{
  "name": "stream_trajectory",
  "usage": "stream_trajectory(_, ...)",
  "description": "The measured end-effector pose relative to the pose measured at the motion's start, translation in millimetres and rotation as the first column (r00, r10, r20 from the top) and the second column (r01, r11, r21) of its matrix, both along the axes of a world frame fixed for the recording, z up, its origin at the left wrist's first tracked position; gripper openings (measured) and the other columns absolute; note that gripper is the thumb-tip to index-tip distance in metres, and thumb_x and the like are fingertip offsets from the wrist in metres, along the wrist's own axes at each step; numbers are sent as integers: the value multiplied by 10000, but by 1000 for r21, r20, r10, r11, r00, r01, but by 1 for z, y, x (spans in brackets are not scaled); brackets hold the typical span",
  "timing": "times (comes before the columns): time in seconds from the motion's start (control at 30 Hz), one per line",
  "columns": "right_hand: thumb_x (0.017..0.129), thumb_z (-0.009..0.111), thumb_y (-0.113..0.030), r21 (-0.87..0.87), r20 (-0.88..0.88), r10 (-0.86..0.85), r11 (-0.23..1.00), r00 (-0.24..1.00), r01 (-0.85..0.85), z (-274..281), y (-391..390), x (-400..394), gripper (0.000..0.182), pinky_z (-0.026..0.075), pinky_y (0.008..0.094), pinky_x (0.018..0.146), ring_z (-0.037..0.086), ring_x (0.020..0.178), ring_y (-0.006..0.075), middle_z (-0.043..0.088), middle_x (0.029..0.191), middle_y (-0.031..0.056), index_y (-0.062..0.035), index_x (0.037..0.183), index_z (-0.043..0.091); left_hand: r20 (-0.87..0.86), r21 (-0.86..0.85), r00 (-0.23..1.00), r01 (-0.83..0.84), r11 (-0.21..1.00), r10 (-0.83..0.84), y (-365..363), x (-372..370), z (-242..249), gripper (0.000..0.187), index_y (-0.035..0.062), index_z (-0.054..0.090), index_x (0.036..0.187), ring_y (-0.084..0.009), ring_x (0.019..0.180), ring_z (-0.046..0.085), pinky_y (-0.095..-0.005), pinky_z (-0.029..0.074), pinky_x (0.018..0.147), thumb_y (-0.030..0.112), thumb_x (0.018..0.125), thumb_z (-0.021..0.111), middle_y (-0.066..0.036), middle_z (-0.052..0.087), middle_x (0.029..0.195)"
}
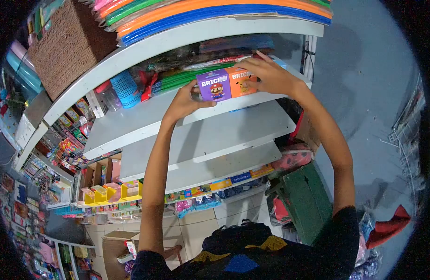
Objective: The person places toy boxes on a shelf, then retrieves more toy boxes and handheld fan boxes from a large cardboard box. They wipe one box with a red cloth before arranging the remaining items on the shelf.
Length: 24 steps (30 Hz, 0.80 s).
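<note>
On an upper shelf, a purple box [214,86] printed "BRICK" with a pixel-style figure stands side by side with an orange box [241,82] of the same kind. My left hand [186,101] grips the purple box at its left end, the thumb along its lower front edge. Over the right end of the orange box, my right hand [267,77] is closed, fingers across the top and front. Part of a light blue item shows behind my right hand, too covered to name.
Green packs [177,79] lie behind the boxes. A blue perforated basket [125,88] stands to the left on the shelf [131,122]. Coloured sheets [215,17] are stacked above, beside a woven basket [67,49]. Yellow bins [113,193] sit lower; a cardboard box [113,254] is on the floor.
</note>
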State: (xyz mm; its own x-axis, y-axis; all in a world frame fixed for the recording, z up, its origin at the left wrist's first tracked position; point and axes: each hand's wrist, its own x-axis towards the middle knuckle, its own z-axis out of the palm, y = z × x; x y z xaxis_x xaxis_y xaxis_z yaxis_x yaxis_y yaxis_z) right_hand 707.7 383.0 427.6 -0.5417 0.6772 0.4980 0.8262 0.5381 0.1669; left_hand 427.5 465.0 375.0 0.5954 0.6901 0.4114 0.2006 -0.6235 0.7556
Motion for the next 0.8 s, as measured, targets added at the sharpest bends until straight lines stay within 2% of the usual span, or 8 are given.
stream_trajectory(0.1,870,620,-328,-41,19,-39,998,999,40,7,-3,3,538,191,468,1141,433,1267,324,496,1332,153,-111,1334,457,-9,-22,1000,7,1000,-7,2,5,0,821,-7,476,1277,-220,965,625,-318,477,867,242,603,875,-151,657,1045)
stream_trajectory(0.23,817,684,-377,-71,-233,21,997,972,-39,9,-3,23,626,231,463,1121,411,1286,298,459,1358,137,-126,1340,450,-18,-1,999,-36,999,36,-7,5,1,937,-2,376,1336,-244,1041,602,-337,468,902,274,599,884,-188,621,1124)
stream_trajectory(0.3,782,721,-419,-72,-412,66,992,909,-105,11,-11,43,683,266,477,1101,401,1292,293,446,1359,135,-132,1338,446,-15,9,999,-40,999,40,-2,5,-2,1023,-29,285,1377,-249,1105,566,-360,437,967,246,601,892,-205,566,1203)
stream_trajectory(0.33,733,786,-358,-41,-433,61,995,899,-87,5,-9,58,784,289,447,1098,378,1306,298,411,1390,150,-144,1377,395,-15,11,999,-43,999,43,-2,5,-3,1067,-43,239,1397,-252,1138,548,-371,422,999,232,602,896,-214,539,1242)
stream_trajectory(0.47,696,824,-266,-209,-726,-53,967,686,-148,-26,-8,97,909,270,420,1114,338,1334,303,367,1430,146,-151,1429,299,-44,-15,998,-38,999,37,-11,5,4,1050,-25,251,1389,-264,1133,553,-369,414,996,251,604,892,-216,551,1230)
stream_trajectory(0.53,695,821,-204,-379,-771,-154,891,619,-250,-39,-3,113,962,252,402,1127,309,1359,295,351,1452,128,-148,1456,234,-46,16,998,-34,999,34,-6,7,-1,1022,6,301,1374,-280,1117,566,-360,405,982,311,594,887,-222,582,1195)
stream_trajectory(0.73,691,821,-134,-495,-717,-167,806,677,-325,-42,10,115,846,240,395,1129,389,1308,246,446,1391,122,-39,1397,365,-36,42,998,-40,998,42,1,6,-7,957,16,327,1358,-282,1124,561,-373,416,979,322,631,869,-216,578,1210)
stream_trajectory(0.8,698,818,-150,-487,-707,-149,811,691,-324,-47,14,115,786,283,381,1098,436,1264,217,507,1330,110,-36,1363,414,-43,78,999,-12,997,15,-2,8,-7,928,15,336,1351,-281,1125,560,-379,418,982,323,650,860,-211,578,1212)
